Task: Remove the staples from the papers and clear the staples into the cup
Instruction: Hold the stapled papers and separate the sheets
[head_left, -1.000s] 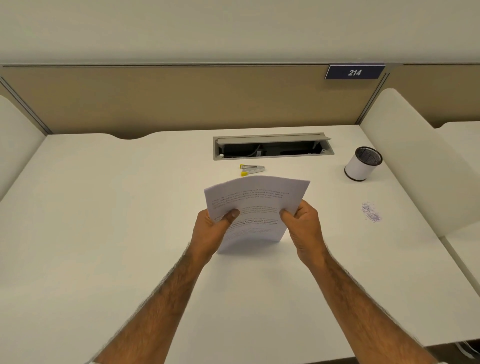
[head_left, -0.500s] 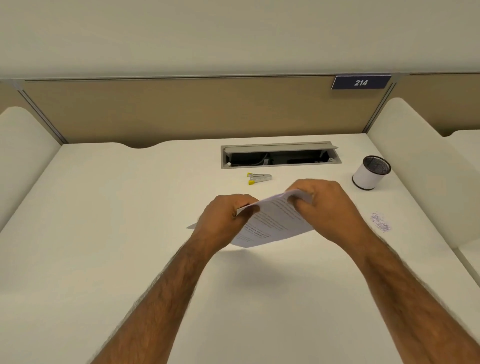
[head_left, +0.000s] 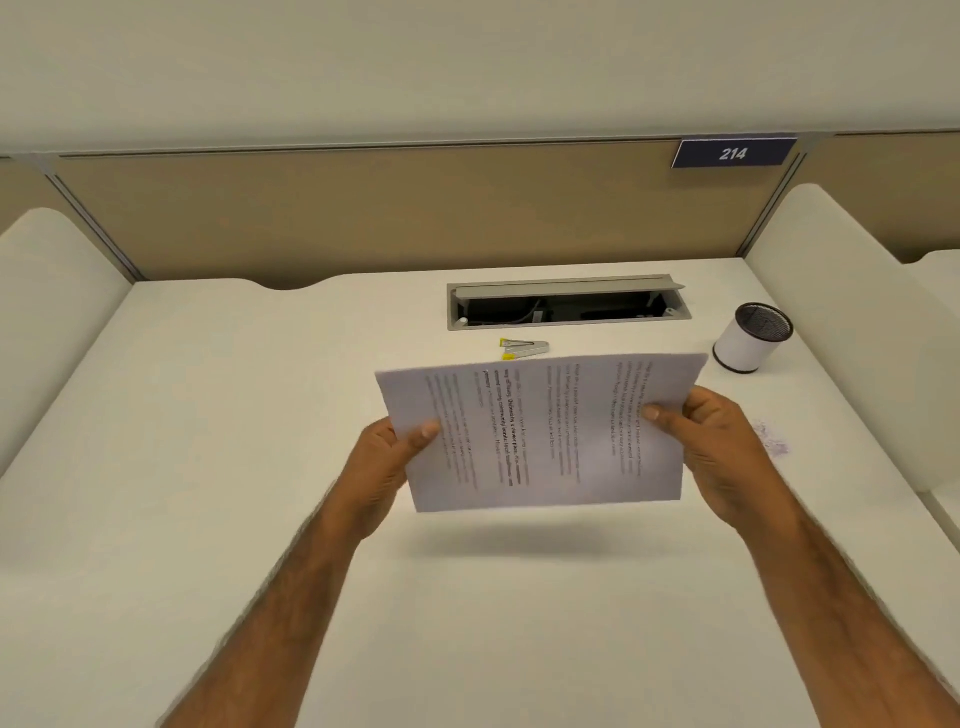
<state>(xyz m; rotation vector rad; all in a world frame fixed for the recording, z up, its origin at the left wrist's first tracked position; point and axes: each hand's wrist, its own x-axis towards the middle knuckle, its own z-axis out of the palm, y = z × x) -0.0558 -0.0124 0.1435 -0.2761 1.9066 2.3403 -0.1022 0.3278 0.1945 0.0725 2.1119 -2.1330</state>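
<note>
Head view: left hand (head_left: 384, 467) and right hand (head_left: 722, 447) are holding the papers (head_left: 540, 431) above the counter (head_left: 208, 467), each grip pinching an edge.

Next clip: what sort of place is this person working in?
Most likely a shared office or library study booth. A white desk is walled by a tan partition carrying a numbered plate reading 214, white side dividers close it in, and an open cable hatch is set into the desk.
</note>
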